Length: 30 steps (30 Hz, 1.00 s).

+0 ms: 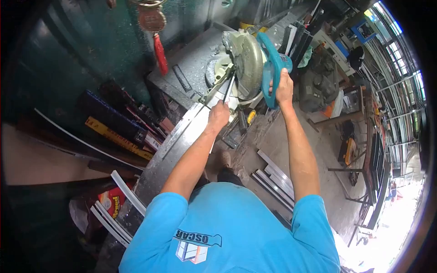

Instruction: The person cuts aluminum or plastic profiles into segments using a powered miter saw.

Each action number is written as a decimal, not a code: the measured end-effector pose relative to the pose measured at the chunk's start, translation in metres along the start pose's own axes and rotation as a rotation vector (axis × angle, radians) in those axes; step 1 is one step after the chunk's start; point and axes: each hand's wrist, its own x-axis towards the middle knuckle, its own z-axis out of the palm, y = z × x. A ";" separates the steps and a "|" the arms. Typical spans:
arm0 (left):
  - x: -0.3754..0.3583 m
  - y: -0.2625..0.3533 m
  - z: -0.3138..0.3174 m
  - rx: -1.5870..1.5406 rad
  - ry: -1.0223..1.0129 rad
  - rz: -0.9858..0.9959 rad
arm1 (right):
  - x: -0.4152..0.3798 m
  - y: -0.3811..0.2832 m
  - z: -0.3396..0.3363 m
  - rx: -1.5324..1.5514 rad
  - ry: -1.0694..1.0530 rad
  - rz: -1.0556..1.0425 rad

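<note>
Left hand (219,114): curled closed on the strip (229,87), near the saw (246,68); fingertips partly hidden.
Right hand (284,88): wrapped closed around the handle (272,51).
Strip position: from our left hand into the saw, beside the guard (253,57).
Hold: we should press the strip flat and firm, fingers well clear of the cutting line.
Stroke: we should guide the handle evenly, without forcing.
Strip form: slim, straight, apparently metal.
Handle: smooth teal loop.
Guard: rounded, dull, dusty-looking.
Tabletop (182,68): grey, speckled with pale debris.
</note>
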 end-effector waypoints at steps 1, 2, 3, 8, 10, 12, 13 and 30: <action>-0.001 -0.003 0.001 -0.025 0.004 0.028 | 0.002 0.000 0.000 0.021 -0.006 0.010; -0.003 -0.008 0.001 -0.049 0.020 0.048 | 0.006 -0.001 -0.002 0.017 -0.006 0.029; -0.013 -0.001 0.011 -0.097 -0.006 0.067 | 0.011 -0.020 -0.016 -0.068 -0.015 0.003; -0.066 -0.021 -0.033 -0.201 -0.130 -0.019 | 0.055 -0.076 -0.020 0.031 -0.120 0.332; -0.098 -0.013 -0.075 -0.310 -0.211 -0.066 | 0.095 -0.073 -0.026 0.059 -0.261 0.365; -0.133 -0.018 -0.096 -0.282 -0.181 -0.029 | 0.112 -0.078 -0.029 0.017 -0.389 0.236; -0.146 -0.022 -0.099 -0.280 -0.172 -0.014 | 0.125 -0.070 -0.034 -0.011 -0.392 0.216; -0.464 -0.187 -0.223 0.159 1.088 -0.717 | 0.146 -0.048 -0.039 -0.086 -0.428 0.110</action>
